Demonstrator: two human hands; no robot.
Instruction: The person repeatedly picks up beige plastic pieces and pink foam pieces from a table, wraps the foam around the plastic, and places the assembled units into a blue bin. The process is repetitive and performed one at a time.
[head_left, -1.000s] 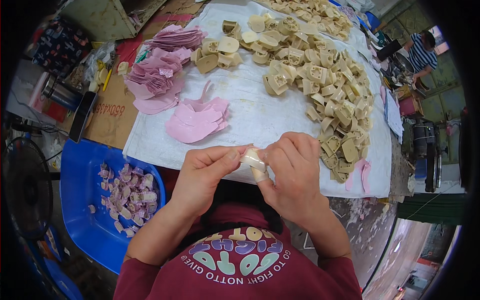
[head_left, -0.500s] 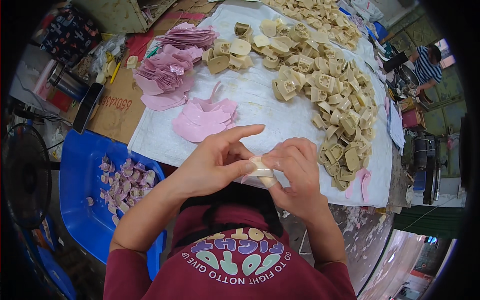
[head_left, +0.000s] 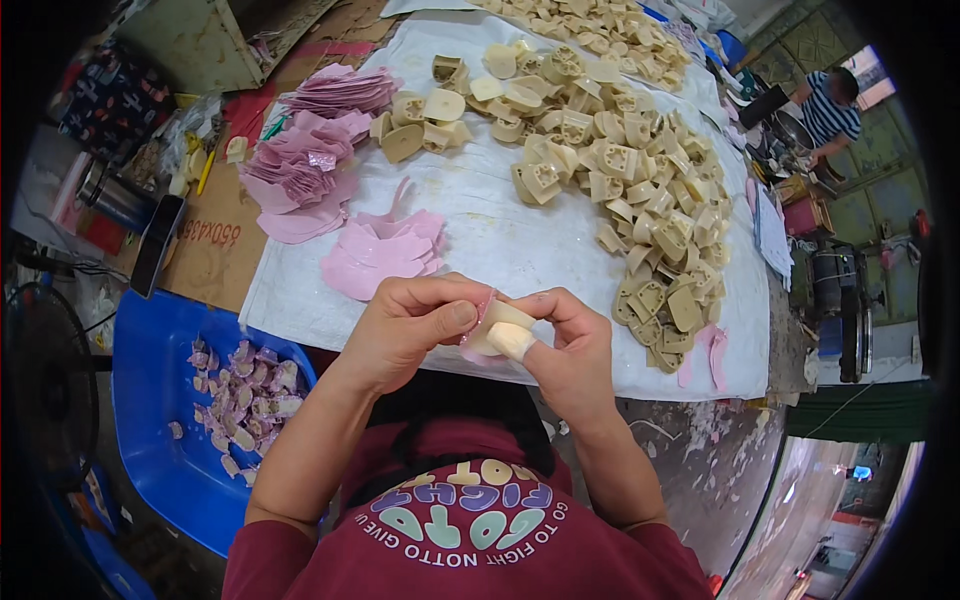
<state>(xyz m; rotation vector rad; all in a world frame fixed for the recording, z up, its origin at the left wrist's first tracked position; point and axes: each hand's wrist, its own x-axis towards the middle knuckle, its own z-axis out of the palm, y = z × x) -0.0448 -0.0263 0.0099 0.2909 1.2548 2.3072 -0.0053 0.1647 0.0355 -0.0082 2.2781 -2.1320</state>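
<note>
My right hand grips a beige plastic shoe heel just above the table's near edge; a cream cover sits on its thumb. Against the heel's left side is a pink covering piece. My left hand is closed, thumb and forefinger pinching the edge of that piece beside the heel. How much of the heel the pink piece covers is hidden by my fingers. Beyond my left hand lies a loose fan of pink pieces. To the right spreads a large heap of beige heels.
Stacked pink pieces lie at the left on cardboard. A blue tub below left holds several pink-wrapped parts. Two pink strips rest at the white cloth's right edge. A person works far right.
My left hand has closed in on the heel, its raised forefinger now down and pinching the pink piece. The heel has turned in my right hand. The whole view has shifted slightly.
</note>
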